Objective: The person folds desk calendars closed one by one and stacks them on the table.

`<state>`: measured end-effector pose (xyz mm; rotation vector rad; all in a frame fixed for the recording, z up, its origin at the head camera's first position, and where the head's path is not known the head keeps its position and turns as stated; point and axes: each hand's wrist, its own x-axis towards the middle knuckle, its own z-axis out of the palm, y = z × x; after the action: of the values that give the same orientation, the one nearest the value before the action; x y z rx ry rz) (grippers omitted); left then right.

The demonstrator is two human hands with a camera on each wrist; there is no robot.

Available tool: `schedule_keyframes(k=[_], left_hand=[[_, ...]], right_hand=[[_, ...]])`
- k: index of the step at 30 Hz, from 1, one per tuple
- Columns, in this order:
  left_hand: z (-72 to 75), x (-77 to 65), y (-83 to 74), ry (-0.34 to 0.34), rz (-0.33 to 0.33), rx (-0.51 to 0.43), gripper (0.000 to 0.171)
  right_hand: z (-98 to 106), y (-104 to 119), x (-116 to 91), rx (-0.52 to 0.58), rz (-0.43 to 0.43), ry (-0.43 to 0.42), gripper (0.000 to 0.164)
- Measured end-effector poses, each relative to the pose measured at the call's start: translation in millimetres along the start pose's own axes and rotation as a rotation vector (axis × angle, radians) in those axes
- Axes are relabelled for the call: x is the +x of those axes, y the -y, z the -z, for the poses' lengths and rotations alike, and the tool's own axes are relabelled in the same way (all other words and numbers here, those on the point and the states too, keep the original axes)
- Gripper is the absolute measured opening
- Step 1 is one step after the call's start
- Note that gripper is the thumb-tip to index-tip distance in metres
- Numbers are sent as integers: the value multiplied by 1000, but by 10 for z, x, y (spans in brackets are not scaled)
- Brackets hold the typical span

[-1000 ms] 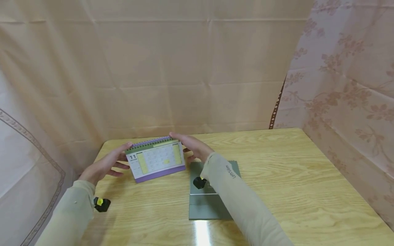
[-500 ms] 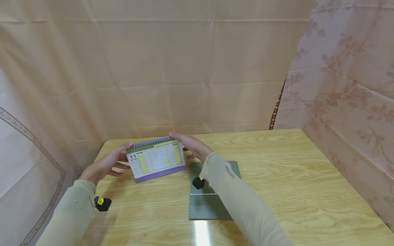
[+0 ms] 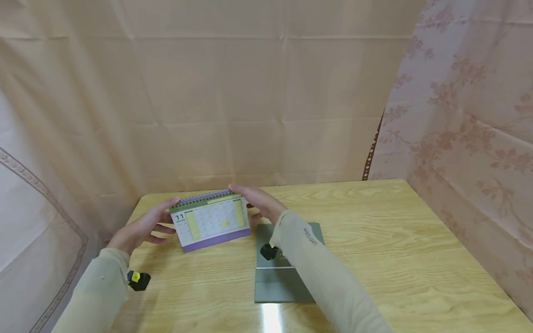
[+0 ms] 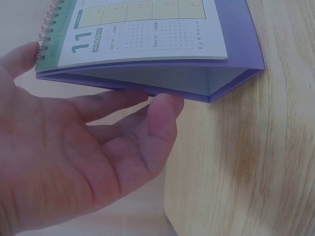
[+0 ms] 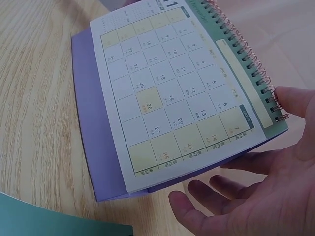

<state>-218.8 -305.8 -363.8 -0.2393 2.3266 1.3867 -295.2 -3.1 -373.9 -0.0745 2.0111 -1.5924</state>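
A desk calendar (image 3: 212,219) with a purple stand and a green-topped page marked 11 stands tented at the left of the table. At its left end, my left hand (image 3: 143,226) holds the upper corner, thumb by the spiral binding (image 4: 47,24) and fingers along the back panel. My right hand (image 3: 262,203) holds the opposite upper corner the same way. In the right wrist view its thumb (image 5: 293,101) touches the coil, while the lower fingers hang apart from the stand. A dark green spiral-bound item (image 3: 283,284) lies flat under my right forearm, partly hidden.
The wooden table (image 3: 395,240) extends to the right. Beige cloth (image 3: 250,92) hangs behind its far edge, with floral cloth (image 3: 470,115) on the right and white cloth (image 3: 37,240) on the left. Black wrist devices (image 3: 139,280) sit on both sleeves.
The head view has tipped up slightly, so the scene sits a little lower. Both hands and the desk calendar keep their places relative to the table.
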Motion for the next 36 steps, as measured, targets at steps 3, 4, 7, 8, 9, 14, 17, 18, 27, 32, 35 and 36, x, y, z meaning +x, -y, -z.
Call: schedule_keyframes(k=[3,4,7,8,9,14,17,18,27,32,35,36], left_hand=[[-13,-11,3,-4,3,-1,90],[-16,-16,2,-6,4,-2,90],[-17,-20,0,-6,2,-2,91],[-17,-18,-3,-6,3,-2,91],[-18,-16,-6,-7,3,-2,91],[-28,-17,-17,-11,9,0,92],[-28,-17,-18,-11,3,3,92],[-27,-17,-17,-9,-1,4,92],[-29,-12,-27,1,-24,17,93],[-48,-24,-34,-8,-33,7,93],[-55,-22,-28,-14,-44,9,94],[-57,-20,-26,-17,-51,14,94]], right_hand=[[5,-6,-15,-2,-1,6,58],[7,-5,-22,-2,0,9,58],[15,-6,-35,-5,1,11,57],[18,-7,-35,-7,2,10,57],[20,-7,-34,-6,2,10,56],[22,-14,-20,-12,2,9,57],[21,-12,-17,-11,5,15,57],[22,-10,-19,-9,5,18,57],[39,2,-12,-13,19,34,58],[42,-2,12,-4,46,62,53],[39,-8,24,1,54,70,52],[38,-11,26,2,55,71,52]])
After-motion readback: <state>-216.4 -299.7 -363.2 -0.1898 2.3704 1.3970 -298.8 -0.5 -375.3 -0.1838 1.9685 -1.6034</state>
